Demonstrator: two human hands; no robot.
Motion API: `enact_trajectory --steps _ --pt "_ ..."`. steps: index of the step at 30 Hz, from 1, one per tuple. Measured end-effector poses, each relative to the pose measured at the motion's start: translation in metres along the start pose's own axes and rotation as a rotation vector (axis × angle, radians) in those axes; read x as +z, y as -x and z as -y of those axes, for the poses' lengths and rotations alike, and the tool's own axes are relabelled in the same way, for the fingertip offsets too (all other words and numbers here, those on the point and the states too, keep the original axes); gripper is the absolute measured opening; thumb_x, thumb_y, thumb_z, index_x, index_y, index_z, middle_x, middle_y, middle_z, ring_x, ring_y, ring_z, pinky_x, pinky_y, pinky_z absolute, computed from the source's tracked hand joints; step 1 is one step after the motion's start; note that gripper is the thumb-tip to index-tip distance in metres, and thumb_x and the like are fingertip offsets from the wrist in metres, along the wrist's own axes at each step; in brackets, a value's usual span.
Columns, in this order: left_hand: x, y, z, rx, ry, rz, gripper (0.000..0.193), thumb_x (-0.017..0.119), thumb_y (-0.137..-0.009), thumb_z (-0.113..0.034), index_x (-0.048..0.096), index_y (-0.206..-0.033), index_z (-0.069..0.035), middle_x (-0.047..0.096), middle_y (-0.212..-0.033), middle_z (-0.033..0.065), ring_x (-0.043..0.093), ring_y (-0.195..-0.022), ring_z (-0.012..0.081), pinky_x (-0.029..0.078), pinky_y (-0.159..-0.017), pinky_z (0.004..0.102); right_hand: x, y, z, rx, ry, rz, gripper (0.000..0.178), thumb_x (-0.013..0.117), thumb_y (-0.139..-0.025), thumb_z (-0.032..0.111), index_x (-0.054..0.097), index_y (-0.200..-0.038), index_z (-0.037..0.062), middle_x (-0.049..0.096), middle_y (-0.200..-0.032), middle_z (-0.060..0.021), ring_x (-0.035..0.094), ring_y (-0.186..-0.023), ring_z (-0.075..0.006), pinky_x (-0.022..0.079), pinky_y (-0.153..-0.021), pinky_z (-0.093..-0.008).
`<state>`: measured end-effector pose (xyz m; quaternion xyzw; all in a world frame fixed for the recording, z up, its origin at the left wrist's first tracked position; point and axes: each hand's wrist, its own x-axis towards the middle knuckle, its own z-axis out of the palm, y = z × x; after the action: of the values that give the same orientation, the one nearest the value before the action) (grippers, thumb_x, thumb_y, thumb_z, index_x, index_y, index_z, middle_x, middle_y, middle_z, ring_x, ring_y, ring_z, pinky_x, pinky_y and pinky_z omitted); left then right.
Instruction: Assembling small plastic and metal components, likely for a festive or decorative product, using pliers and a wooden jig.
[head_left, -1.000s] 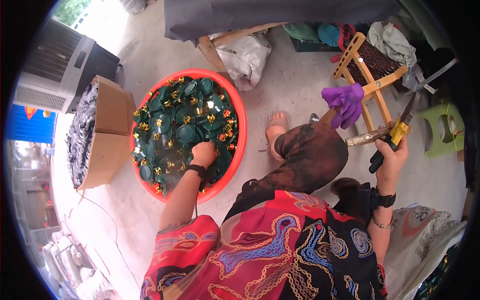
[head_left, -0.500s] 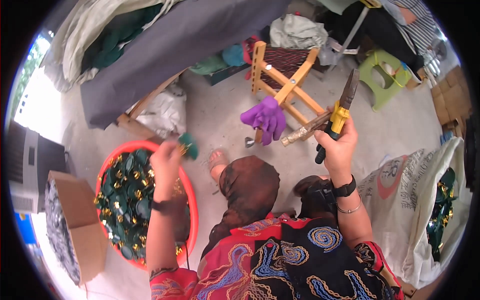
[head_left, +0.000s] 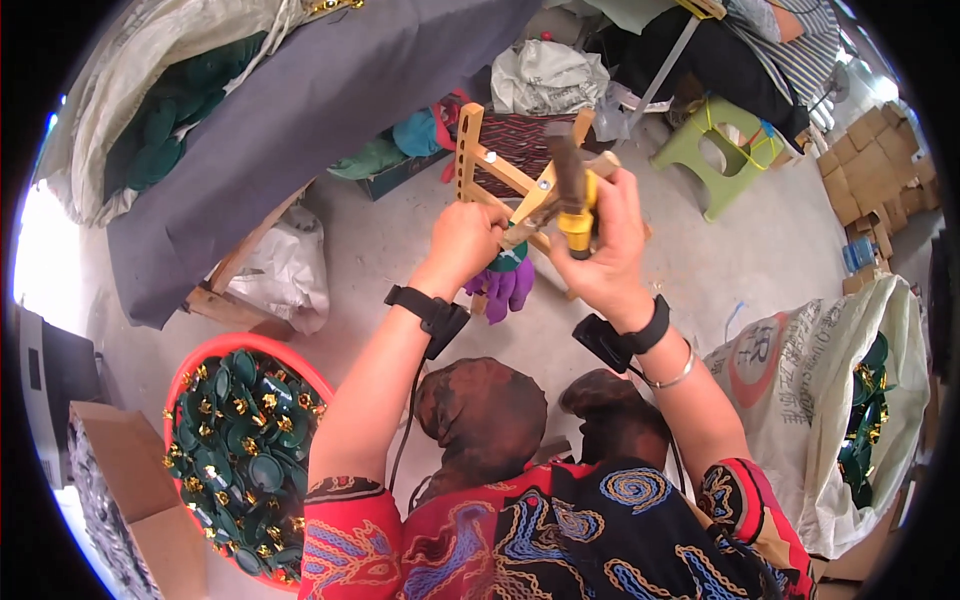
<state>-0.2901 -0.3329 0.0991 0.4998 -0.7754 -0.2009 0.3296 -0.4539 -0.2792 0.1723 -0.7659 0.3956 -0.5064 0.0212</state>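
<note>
My left hand point(head_left: 465, 240) is closed in a pinch beside the folding wooden frame. A round dark-green piece point(head_left: 512, 257) shows just below its fingertips. My right hand point(head_left: 612, 245) grips a hand tool point(head_left: 577, 215) with a yellow-and-dark handle and a dark, flat metal end pointing away from me; its exact kind is unclear. A wrapped stick point(head_left: 515, 237) runs behind the tool, between my hands; I cannot tell whether my right fingers also hold it. Purple gloves point(head_left: 510, 290) hang under my left hand at the wooden frame point(head_left: 515, 178).
A red tub point(head_left: 245, 342) of green discs with gold ornaments stands at left, beside a cardboard box point(head_left: 125, 460). At right is a white woven sack point(head_left: 790, 400) with similar pieces. A green stool point(head_left: 700, 150) and a person in stripes point(head_left: 770, 50) are farther back.
My left hand has moved from above the tub to the wooden frame, bringing a green piece along. My right hand has moved left with the tool. The view has shifted too.
</note>
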Motion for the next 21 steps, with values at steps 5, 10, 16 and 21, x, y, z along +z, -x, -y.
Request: enact_trajectory --steps 5,10,16,21 --pt "0.007 0.003 0.017 -0.01 0.08 0.011 0.016 0.057 -0.078 -0.012 0.071 -0.083 -0.011 0.065 -0.071 0.0137 0.063 -0.07 0.0333 0.05 -0.066 0.0436 0.017 0.002 -0.015 -0.125 0.081 0.049 0.064 0.068 -0.052 -0.001 0.049 -0.113 0.0002 0.041 -0.104 -0.0198 0.048 -0.093 -0.0353 0.043 -0.081 -0.038" --pt "0.002 0.006 0.011 0.002 0.092 0.033 0.015 0.056 -0.082 -0.011 0.065 -0.082 0.001 0.062 -0.077 0.0205 0.061 -0.073 0.0379 0.048 -0.064 0.0438 0.018 0.003 -0.014 -0.121 0.081 0.041 0.063 0.068 -0.053 -0.001 0.049 -0.113 -0.0003 0.042 -0.107 -0.02 0.048 -0.094 -0.0348 0.043 -0.082 -0.0379" --pt "-0.004 0.013 0.01 0.009 0.118 0.044 0.022 0.051 -0.079 -0.01 0.067 -0.093 -0.003 0.064 -0.081 0.0215 0.061 -0.078 0.0388 0.049 -0.072 0.0461 0.021 0.007 -0.018 -0.143 0.094 0.073 0.063 0.067 -0.053 -0.003 0.049 -0.113 -0.001 0.042 -0.108 -0.0208 0.049 -0.094 -0.0351 0.044 -0.082 -0.038" --pt "-0.007 0.018 0.01 -0.042 0.177 0.059 0.026 0.05 -0.077 -0.008 0.067 -0.094 -0.002 0.064 -0.084 0.0227 0.061 -0.08 0.0395 0.049 -0.075 0.0453 0.027 0.005 -0.019 -0.173 0.1 0.078 0.064 0.067 -0.052 -0.003 0.049 -0.113 -0.001 0.041 -0.108 -0.021 0.049 -0.094 -0.0356 0.044 -0.081 -0.0382"
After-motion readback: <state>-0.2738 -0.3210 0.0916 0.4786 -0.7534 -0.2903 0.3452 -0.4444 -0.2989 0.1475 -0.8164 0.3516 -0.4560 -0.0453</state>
